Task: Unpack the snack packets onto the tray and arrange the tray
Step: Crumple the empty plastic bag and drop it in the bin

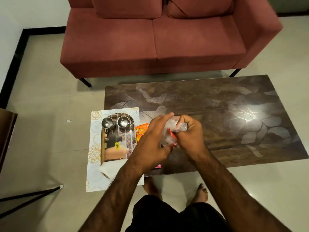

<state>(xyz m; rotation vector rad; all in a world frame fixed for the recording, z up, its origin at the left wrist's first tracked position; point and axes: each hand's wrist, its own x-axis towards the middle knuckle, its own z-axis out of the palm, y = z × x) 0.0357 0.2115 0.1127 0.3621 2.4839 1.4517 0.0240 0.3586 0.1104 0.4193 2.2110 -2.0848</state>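
A white patterned tray (95,173) hangs over the left end of the dark table (217,114). Two small steel cups (115,122) stand at its far end. A clear plastic packet with red print (170,131) sits between both hands above the table. My right hand (189,133) is closed on its upper end. My left hand (150,143) holds the packet's left side with fingers partly spread. An orange snack packet (141,130) lies on the table beside the tray, partly hidden by my left hand. A pink packet corner (158,166) shows under my left wrist.
A red two-seat sofa (158,39) stands beyond the table. My bare feet (200,193) are on the tiled floor near the table's front edge. A dark furniture edge and thin black legs (25,198) are at the left.
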